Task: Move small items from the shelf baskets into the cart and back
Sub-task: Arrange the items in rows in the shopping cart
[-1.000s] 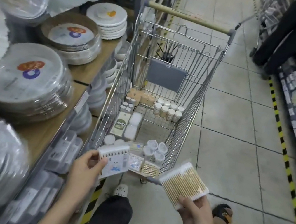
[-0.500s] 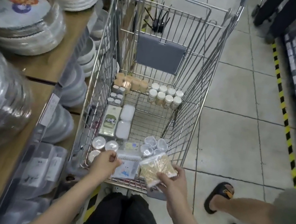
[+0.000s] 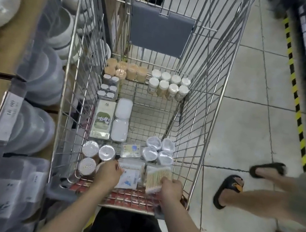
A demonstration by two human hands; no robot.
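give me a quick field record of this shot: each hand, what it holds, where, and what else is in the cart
left hand: grips white swab box, low at cart's near end
right hand: grips wooden swab pack, beside the box
cart: wire, beside shelf
far end: capped jars
left side: green packet

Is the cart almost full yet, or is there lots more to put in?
Many small items already line the cart floor. Right now the left hand and right hand each set a cotton swab box down at the near end. The middle is bare, and everything goes back later.
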